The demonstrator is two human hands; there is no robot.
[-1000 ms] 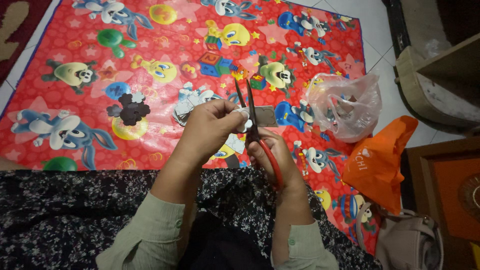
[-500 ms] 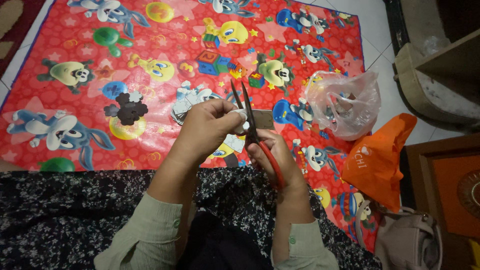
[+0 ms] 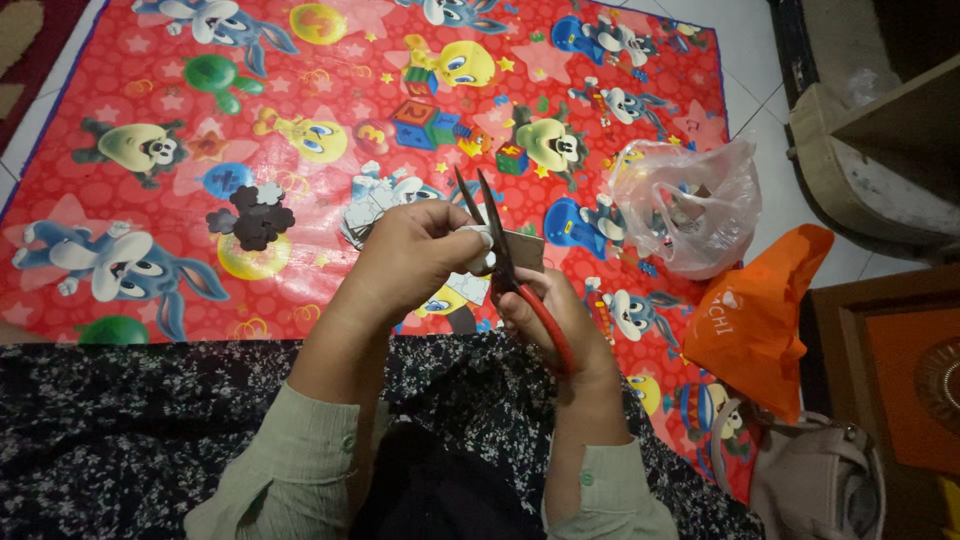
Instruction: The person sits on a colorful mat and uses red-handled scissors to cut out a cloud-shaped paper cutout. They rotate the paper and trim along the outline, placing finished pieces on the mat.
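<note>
My right hand (image 3: 545,318) grips red-handled scissors (image 3: 500,250), their blades apart and pointing up and away from me. My left hand (image 3: 415,255) pinches a small brown-grey piece of card (image 3: 522,250) between the blades, over a red cartoon-print mat (image 3: 150,90). Both forearms, in pale green sleeves, rest above my lap, which is covered in dark flowered cloth (image 3: 120,430). A small pile of dark flower-shaped cutouts (image 3: 252,215) lies on the mat to the left of my hands.
A clear plastic bag (image 3: 690,205) with small things inside sits on the mat at the right. An orange bag (image 3: 755,320) and a beige handbag (image 3: 810,480) lie beyond the mat's right edge. Wooden furniture (image 3: 880,130) stands at the far right on white tiles.
The scissors' blades have opened a little wider and my hands have shifted slightly; the card stays between the blades.
</note>
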